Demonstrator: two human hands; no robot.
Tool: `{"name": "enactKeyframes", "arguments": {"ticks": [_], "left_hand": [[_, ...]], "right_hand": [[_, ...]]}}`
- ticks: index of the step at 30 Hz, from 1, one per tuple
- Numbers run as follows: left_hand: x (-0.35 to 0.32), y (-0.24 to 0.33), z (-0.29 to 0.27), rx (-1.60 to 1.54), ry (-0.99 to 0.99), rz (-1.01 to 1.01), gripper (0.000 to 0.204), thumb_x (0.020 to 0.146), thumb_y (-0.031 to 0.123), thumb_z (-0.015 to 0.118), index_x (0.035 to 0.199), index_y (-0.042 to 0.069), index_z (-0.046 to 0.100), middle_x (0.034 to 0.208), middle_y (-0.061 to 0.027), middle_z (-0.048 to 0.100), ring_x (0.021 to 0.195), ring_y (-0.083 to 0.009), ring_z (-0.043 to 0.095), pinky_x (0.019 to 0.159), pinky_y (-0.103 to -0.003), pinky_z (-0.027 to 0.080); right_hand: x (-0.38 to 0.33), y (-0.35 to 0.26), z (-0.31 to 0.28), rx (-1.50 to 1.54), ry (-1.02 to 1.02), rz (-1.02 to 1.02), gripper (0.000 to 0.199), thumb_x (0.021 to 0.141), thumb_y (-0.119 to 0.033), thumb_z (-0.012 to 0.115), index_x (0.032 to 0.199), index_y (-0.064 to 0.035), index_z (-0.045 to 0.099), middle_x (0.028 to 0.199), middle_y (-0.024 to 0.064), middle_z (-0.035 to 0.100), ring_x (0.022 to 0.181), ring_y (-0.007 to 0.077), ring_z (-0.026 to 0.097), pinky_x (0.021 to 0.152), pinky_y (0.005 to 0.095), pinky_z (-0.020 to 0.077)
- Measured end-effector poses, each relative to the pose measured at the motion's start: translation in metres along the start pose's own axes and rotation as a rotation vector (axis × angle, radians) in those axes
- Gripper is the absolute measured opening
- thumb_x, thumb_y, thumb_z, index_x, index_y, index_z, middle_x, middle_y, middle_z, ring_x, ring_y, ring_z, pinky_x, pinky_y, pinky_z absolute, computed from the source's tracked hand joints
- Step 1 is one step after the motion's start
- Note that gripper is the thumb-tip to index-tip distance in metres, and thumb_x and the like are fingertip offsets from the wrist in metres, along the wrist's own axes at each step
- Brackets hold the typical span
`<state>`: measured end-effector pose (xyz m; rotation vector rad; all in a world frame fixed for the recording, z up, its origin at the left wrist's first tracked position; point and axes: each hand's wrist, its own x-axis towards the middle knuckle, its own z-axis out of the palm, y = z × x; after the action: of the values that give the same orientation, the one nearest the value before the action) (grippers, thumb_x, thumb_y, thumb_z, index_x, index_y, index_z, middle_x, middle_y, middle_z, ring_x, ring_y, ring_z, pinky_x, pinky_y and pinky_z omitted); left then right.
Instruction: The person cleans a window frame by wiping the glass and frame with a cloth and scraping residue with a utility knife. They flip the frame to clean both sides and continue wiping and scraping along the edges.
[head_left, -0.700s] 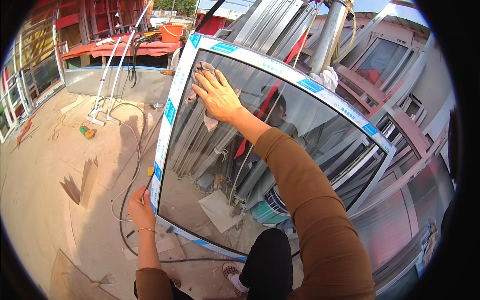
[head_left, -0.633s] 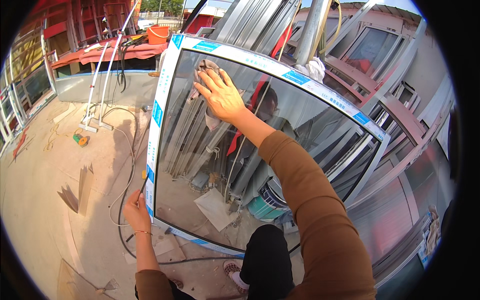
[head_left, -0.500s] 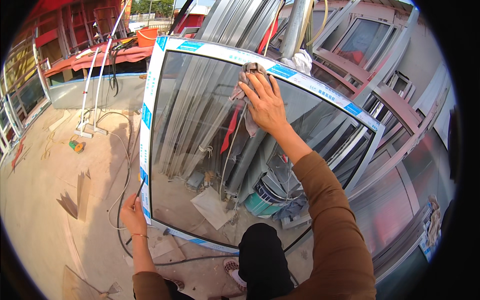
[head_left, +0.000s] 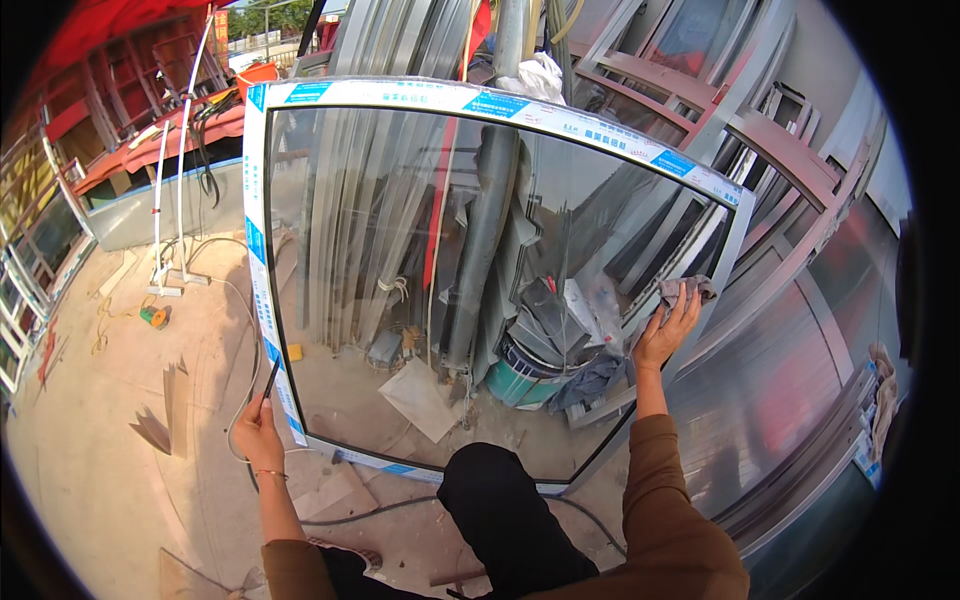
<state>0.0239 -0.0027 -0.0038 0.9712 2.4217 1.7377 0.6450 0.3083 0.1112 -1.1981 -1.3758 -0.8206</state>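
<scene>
A large glass window pane [head_left: 400, 190] stands tilted before me, its white frame [head_left: 262, 250] covered with blue-and-white protective film. Toward the right side of the glass, my right hand [head_left: 668, 330] presses a crumpled greyish cloth [head_left: 688, 291], fingers spread over it. Down by the frame's lower left side is my left hand [head_left: 258, 432]. Its closed fingers grip a thin dark stick-like tool [head_left: 270, 382], whose kind I cannot make out. My knee [head_left: 500, 480] is in front of the lower edge of the window.
Metal profiles [head_left: 400, 45] lean behind the window, and a green bucket [head_left: 522, 375] shows through the glass. Window frames [head_left: 790, 150] stack up on the right. At left stand white poles [head_left: 184, 180], an angle grinder-like green tool [head_left: 153, 317] and bent brown strips [head_left: 165, 415].
My right hand has moved the cloth from the top middle of the glass down to its right side. The left hand still holds the thin tool by the frame. My view has shifted slightly.
</scene>
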Motion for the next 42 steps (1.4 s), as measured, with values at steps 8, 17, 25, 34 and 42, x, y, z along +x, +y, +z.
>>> {"name": "enactKeyframes", "arguments": {"ticks": [8, 17, 25, 34, 42], "left_hand": [[0.011, -0.018, 0.017, -0.180, -0.136, -0.095, 0.029, 0.105, 0.022, 0.070, 0.119, -0.002, 0.079, 0.103, -0.0040, 0.079, 0.094, -0.0134, 0.073, 0.077, -0.028, 0.054], [0.010, -0.024, 0.034, -0.161, -0.286, -0.236, 0.034, 0.108, 0.027, 0.065, 0.127, 0.001, 0.075, 0.128, -0.0060, 0.077, 0.114, -0.0194, 0.073, 0.097, -0.034, 0.054], [0.014, -0.035, 0.024, -0.113, -0.315, -0.223, 0.037, 0.109, 0.029, 0.062, 0.130, 0.001, 0.074, 0.133, -0.0061, 0.075, 0.121, -0.0227, 0.071, 0.103, -0.039, 0.053], [0.003, -0.021, 0.035, -0.120, -0.351, -0.241, 0.037, 0.110, 0.030, 0.062, 0.129, 0.001, 0.074, 0.133, -0.0073, 0.075, 0.120, -0.0226, 0.071, 0.102, -0.038, 0.054], [-0.001, -0.013, 0.047, -0.162, -0.376, -0.253, 0.037, 0.110, 0.030, 0.063, 0.130, 0.001, 0.073, 0.131, -0.0077, 0.075, 0.121, -0.0220, 0.071, 0.100, -0.036, 0.054]], "right_hand": [[-0.222, -0.041, -0.019, -0.088, -0.121, 0.536, 0.061, 0.112, -0.033, 0.048, 0.165, -0.0068, 0.035, 0.168, 0.0261, 0.029, 0.154, 0.0483, 0.029, 0.125, 0.0557, 0.0248], [-0.380, -0.039, -0.008, -0.337, -0.026, 1.189, 0.069, 0.113, -0.048, 0.042, 0.163, -0.0018, 0.033, 0.168, 0.0263, 0.029, 0.154, 0.0448, 0.031, 0.122, 0.0535, 0.0338], [-0.454, -0.017, -0.051, -0.314, -0.118, 1.677, 0.048, 0.108, -0.019, 0.051, 0.152, -0.0024, 0.046, 0.149, 0.0240, 0.053, 0.134, 0.0412, 0.057, 0.107, 0.0481, 0.0508], [-0.476, 0.023, -0.091, -0.272, -0.557, 1.817, 0.040, 0.105, -0.018, 0.047, 0.140, -0.0008, 0.056, 0.133, 0.0233, 0.068, 0.118, 0.0419, 0.069, 0.098, 0.0543, 0.0565], [-0.467, 0.064, -0.097, 0.365, -0.398, 2.214, 0.029, 0.106, -0.016, 0.041, 0.115, -0.0025, 0.065, 0.110, 0.0152, 0.073, 0.087, 0.0344, 0.074, 0.064, 0.0496, 0.0607]]}}
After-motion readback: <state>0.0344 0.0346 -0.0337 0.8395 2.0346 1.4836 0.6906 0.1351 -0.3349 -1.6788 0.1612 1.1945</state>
